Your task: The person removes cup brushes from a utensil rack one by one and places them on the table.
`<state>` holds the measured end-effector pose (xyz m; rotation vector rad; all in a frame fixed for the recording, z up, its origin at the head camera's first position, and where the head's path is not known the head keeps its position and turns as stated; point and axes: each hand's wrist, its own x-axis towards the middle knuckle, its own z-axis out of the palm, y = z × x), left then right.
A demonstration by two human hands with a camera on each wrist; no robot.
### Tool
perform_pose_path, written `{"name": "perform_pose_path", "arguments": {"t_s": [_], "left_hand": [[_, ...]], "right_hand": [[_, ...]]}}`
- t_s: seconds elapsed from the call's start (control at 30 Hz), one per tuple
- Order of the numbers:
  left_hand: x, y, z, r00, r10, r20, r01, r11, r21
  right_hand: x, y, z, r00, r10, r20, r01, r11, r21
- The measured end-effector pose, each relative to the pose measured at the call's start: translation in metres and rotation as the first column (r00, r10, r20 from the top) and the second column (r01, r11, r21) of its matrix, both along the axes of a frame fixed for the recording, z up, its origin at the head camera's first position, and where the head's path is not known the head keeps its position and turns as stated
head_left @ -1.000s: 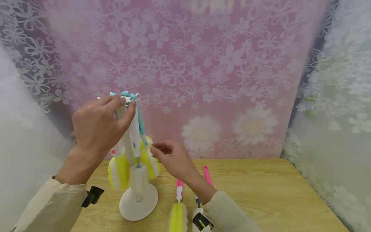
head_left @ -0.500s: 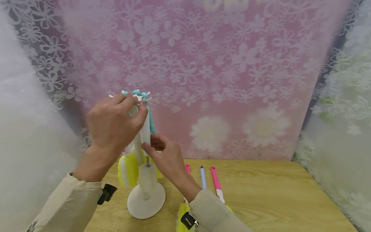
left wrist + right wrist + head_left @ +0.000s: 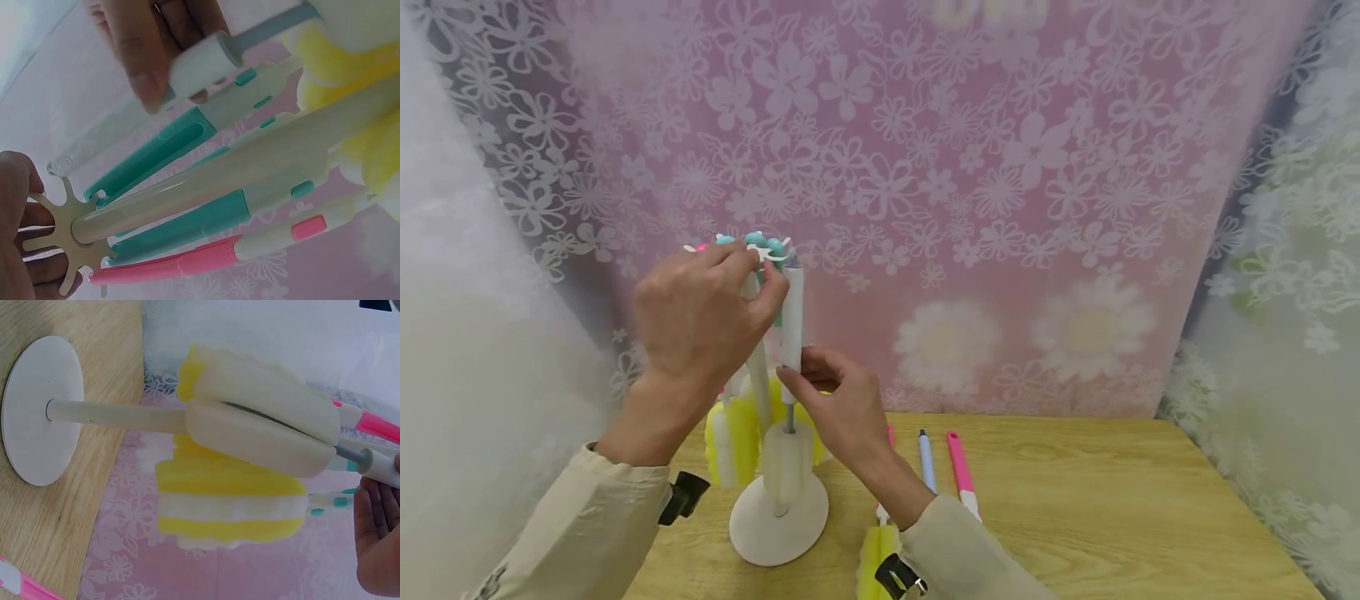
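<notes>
a: taking the stand point(image 3: 778, 537) as your mark, what do your hands have?

b: your right hand point(image 3: 842, 400) pinches the white-handled brush point(image 3: 792, 321) low on its handle, just to the right of the stand's pole point(image 3: 759, 375); its cream sponge head point(image 3: 786, 467) hangs at the front of the stand, and your left hand point(image 3: 700, 312) grips the stand's hooked top point(image 3: 65, 219)

a: which way does the brush run from your grip?

b: close to upright, sponge down, most of the handle rising above your right fingers, and your left hand is nearer its upper end

a: so what would your next move turn on?

b: likely that upper end against the hooked top; they look touching or just beside each other, you can't tell whether they're joined, and teal-handled brushes point(image 3: 181, 229) hang elsewhere on the stand
</notes>
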<state>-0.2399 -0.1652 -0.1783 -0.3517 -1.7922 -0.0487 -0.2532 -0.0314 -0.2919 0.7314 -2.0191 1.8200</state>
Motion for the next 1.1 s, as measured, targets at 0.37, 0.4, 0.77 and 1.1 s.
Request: {"name": "perform_pose_path", "arguments": {"t_s": [0.37, 0.4, 0.77, 1.1], "left_hand": [[0.001, -0.008, -0.002, 0.999, -0.051, 0.012, 0.050, 0.997, 0.064], [0.000, -0.009, -0.001, 0.998, -0.061, 0.004, 0.060, 0.995, 0.080], [0.000, -0.018, 0.005, 0.994, -0.107, 0.012, 0.106, 0.989, 0.101], [-0.001, -0.031, 0.002, 0.960, -0.274, 0.053, 0.265, 0.954, 0.143]], "right_hand": [[0.019, 0.040, 0.016, 0.996, 0.049, -0.072, -0.053, 0.997, -0.055], [0.020, 0.046, 0.018, 0.995, 0.032, -0.093, -0.036, 0.998, -0.048], [0.009, 0.121, 0.030, 0.964, -0.175, -0.198, 0.177, 0.984, -0.008], [-0.003, 0.205, 0.002, 0.914, -0.396, -0.085, 0.405, 0.905, 0.128]]}}
